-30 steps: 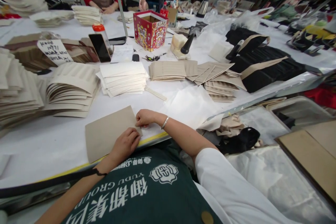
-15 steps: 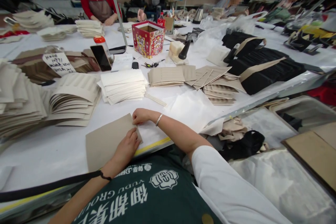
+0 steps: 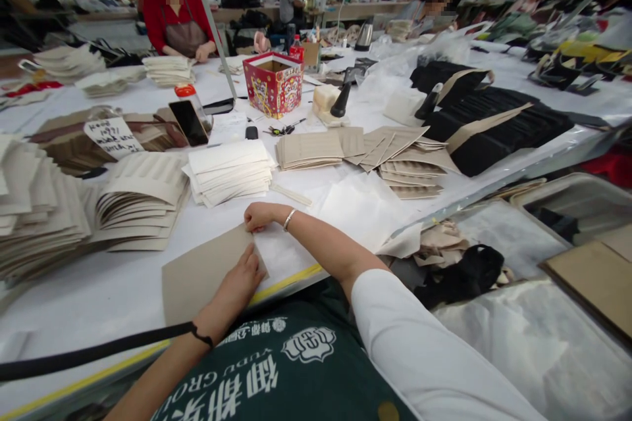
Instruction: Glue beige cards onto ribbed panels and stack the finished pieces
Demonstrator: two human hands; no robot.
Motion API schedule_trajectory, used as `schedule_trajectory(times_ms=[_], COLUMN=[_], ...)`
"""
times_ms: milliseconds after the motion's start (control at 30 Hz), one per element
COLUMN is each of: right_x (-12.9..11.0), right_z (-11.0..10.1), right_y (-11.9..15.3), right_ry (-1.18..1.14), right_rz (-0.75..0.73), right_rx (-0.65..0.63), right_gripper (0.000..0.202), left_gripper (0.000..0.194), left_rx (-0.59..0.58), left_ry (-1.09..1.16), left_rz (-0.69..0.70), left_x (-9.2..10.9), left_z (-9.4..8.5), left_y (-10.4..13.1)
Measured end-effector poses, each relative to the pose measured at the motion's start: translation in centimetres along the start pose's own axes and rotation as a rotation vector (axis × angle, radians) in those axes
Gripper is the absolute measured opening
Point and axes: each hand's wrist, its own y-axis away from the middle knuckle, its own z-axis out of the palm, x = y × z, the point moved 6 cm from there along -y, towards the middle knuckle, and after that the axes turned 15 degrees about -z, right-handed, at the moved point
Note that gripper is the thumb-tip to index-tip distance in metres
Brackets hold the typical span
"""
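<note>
A flat beige panel (image 3: 202, 270) of fabric or board lies on the white tabletop, close to its front edge. My right hand (image 3: 257, 217) is closed in a pinch at the panel's far right corner, a silver bracelet on the wrist. Lower down, my left hand (image 3: 243, 279) rests over the panel's right edge with bent fingers pressed together on it; the fingertips are partly hidden. A black cord runs left from the left wrist. Just beyond the hands are a stack of white pieces (image 3: 227, 168) and a narrow light strip (image 3: 291, 195).
Piles of beige pieces (image 3: 143, 197) stand at left, with brown panels (image 3: 311, 150) farther back. A red box (image 3: 273, 85), a phone (image 3: 189, 123) and black bags (image 3: 494, 131) are beyond. Translucent sheets (image 3: 353, 204) lie right of centre. A co-worker in red (image 3: 178, 20) stands opposite.
The camera view has shifted slightly. Both hands keep about the same places at the panel's right edge, the right hand still at the far corner.
</note>
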Motion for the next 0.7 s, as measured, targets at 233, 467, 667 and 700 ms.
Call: schedule_trajectory(times_ms=[233, 467, 667, 700], right_x=[0.0, -0.9, -1.9, -2.3], right_z=[0.0, -0.7, -2.0, -1.6], right_y=[-0.8, -1.2, 1.0, 2.1], right_ry=[0.079, 0.169, 0.334, 0.351], right_rz=[0.006, 0.027, 0.101, 0.083], right_rx=[-0.036, -0.025, 0.291, 0.381], right_gripper=[0.013, 0.015, 0.045, 0.041], left_gripper=[0.011, 0.015, 0.014, 0.019], left_rx=[-0.124, -0.171, -0.061, -0.002], left_ry=[0.018, -0.035, 0.186, 0.291], left_rz=[-0.047, -0.07, -0.003, -0.01], left_x=[0.5, 0.8, -0.1, -1.1], left_z=[-1.0, -1.7, -2.2, -2.3], left_y=[-0.5, -0.6, -0.1, 0.6])
